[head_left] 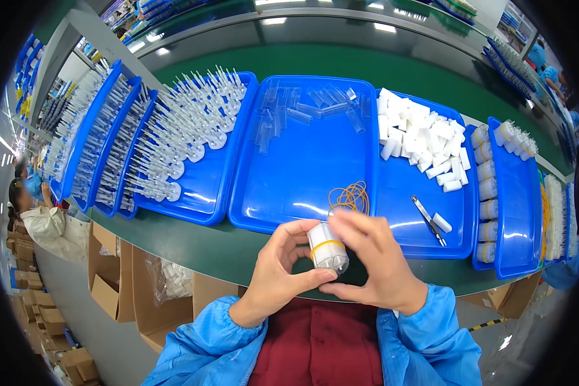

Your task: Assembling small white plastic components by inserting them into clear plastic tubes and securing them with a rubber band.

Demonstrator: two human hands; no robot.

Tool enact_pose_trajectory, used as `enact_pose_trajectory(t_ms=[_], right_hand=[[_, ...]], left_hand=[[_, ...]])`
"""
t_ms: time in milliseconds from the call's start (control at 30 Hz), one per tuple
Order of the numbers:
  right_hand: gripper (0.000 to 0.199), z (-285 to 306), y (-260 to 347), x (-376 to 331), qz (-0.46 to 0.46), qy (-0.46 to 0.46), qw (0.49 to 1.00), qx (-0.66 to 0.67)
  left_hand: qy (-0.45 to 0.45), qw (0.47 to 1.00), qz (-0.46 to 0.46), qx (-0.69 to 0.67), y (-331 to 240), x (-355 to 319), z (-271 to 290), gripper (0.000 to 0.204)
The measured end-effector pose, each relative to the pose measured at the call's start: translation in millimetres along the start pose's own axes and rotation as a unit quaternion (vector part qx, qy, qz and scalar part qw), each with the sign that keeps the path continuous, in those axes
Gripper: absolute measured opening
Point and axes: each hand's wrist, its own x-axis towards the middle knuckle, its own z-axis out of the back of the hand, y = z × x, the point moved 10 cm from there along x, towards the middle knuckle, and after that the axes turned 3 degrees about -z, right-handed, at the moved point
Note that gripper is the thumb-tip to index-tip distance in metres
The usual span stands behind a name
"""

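Note:
My left hand (271, 269) is closed around a short, white-wrapped bundle (319, 236) with a clear plastic end. A yellow rubber band (329, 246) circles the bundle's middle. On the other side of it, my right hand (386, 262) is curved with thumb and fingers apart. Its fingertips, partly blurred, come close to the bundle's upper end; whether they touch it I cannot make out. Just beyond the hands, a loose heap of tan rubber bands (352, 195) lies in the middle blue tray (289, 186). Farther back in that tray are several clear plastic tubes (300, 116).
The right tray (399, 238) holds white foam pieces (431, 132), tweezers (429, 220) and one separate foam piece (442, 222). Thin-stemmed clear parts (196, 122) fill the left tray. Banded bundles (487, 211) stand farther right. Cardboard boxes (151, 302) are below the table; a person (42, 219) is at far left.

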Motion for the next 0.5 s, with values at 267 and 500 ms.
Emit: enact_pose_trajectory(t_ms=[267, 500], right_hand=[[0.058, -12.9, -57.5, -27.2, -0.264, 0.047, 0.910, 0.315], [0.071, -5.0, -25.9, -20.2, -0.176, 0.102, 0.951, 0.233]], left_hand=[[0.070, 0.875, -0.220, 0.426, -64.1, -5.5, -23.4, 0.096], [0.128, 0.867, -0.241, 0.417, -67.9, -8.6, -33.4, 0.078]])
